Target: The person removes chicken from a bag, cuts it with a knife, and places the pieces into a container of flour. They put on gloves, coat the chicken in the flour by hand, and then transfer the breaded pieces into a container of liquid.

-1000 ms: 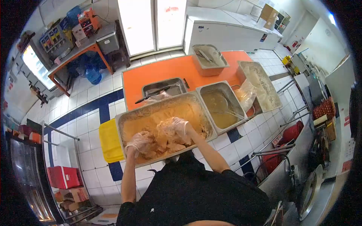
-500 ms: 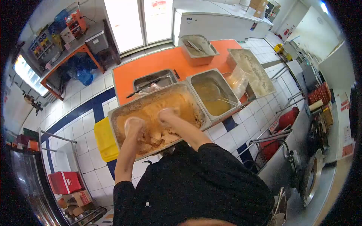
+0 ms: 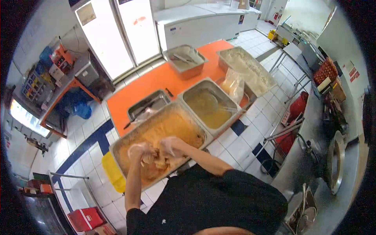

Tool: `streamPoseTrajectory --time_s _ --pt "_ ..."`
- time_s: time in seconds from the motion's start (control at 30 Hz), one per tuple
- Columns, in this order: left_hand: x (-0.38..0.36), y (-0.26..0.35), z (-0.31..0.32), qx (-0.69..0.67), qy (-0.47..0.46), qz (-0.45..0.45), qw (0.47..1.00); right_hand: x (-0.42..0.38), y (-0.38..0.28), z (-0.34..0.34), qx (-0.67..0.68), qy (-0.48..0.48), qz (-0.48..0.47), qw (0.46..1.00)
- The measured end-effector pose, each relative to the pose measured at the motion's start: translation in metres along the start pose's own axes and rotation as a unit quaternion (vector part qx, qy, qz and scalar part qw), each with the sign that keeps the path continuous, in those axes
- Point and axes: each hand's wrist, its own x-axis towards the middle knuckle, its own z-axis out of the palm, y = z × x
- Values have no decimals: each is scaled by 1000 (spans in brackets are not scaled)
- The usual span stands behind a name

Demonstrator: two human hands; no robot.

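A large metal pan (image 3: 184,116) holds orange-tan breading powder (image 3: 168,127). Both my hands are inside it, in what look like thin clear gloves. At the near side of the pan, my left hand (image 3: 141,150) has its fingers curled around some coated food pieces (image 3: 159,161). My right hand (image 3: 170,145) sits close beside it, bent down against the same clump from the right. The pieces are lumpy and powder-covered, and my fingers partly hide them. Their exact kind is hard to make out.
A pan of murky yellowish liquid (image 3: 217,120) with a wire strainer adjoins on the right. Behind are a smaller tray (image 3: 154,102), a pan with tongs (image 3: 190,70), a pale flour pan (image 3: 266,74) and a plastic bag (image 3: 235,87). A yellow lid (image 3: 111,172) juts out at left.
My hands have come closer together and towards the pan's near side, bringing coated pieces up between them. The camera view has shifted and turned somewhat.
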Motion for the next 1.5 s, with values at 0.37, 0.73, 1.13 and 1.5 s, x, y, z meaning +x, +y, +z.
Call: streamPoseTrajectory --time_s 0.37,0.73,1.13,1.5 --pt "-50 207 -81 -214 183 474 834 -183 186 -36 590 215 -169 760" --pt "186 401 -41 -319 189 45 928 -272 344 -92 605 160 -100 773" --pt "127 410 87 -263 181 84 944 -285 384 -124 700 208 -102 675" --pt "167 461 109 -883 19 51 467 -297 358 -154 700 224 -92 672"
